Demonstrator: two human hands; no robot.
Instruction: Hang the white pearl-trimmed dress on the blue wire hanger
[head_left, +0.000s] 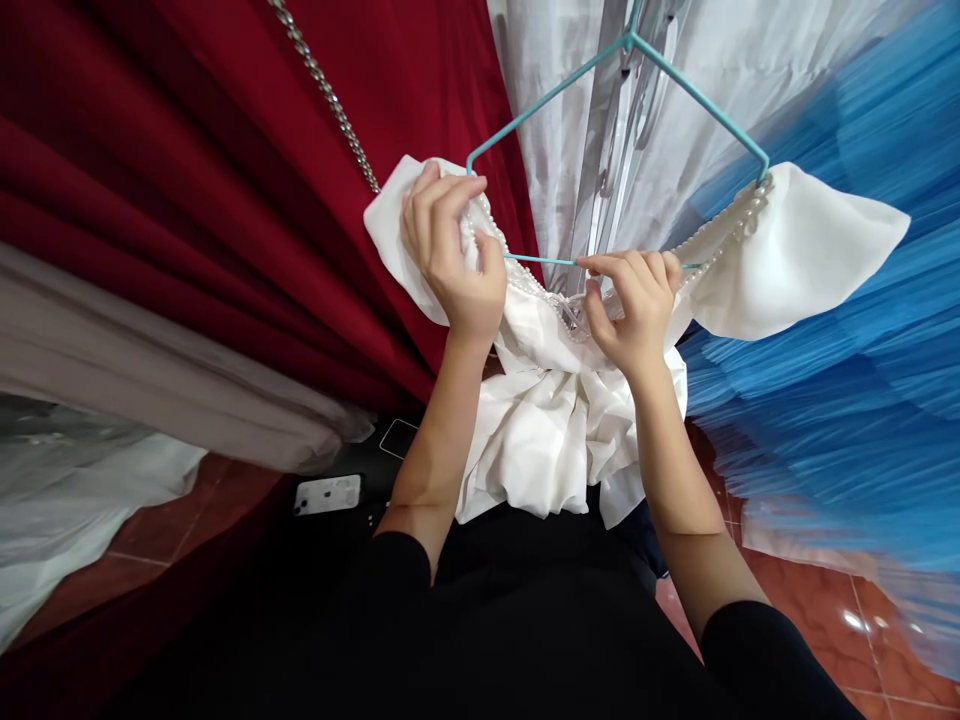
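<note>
A white dress (536,440) with a pearl-trimmed neckline and wide pointed sleeves hangs on a thin turquoise hanger (701,98). My left hand (454,255) is closed on the neckline at the left shoulder, its fingers curled over the pearl edge. Near the middle of the neckline, my right hand (634,300) pinches the dress beside the hanger's lower bar, index finger and thumb at the pearl trim. What lies under the right fingertips is partly hidden. Below the hands, the fabric is gathered in loose folds, with its lower end bunched near my lap.
Dark red fabric (300,200) hangs at left, with a sparkling chain (330,95) before it. Blue tulle (840,380) hangs at right, sheer white cloth (547,120) behind. A phone (328,495) lies low at left. Red floor tiles (832,620) show at right.
</note>
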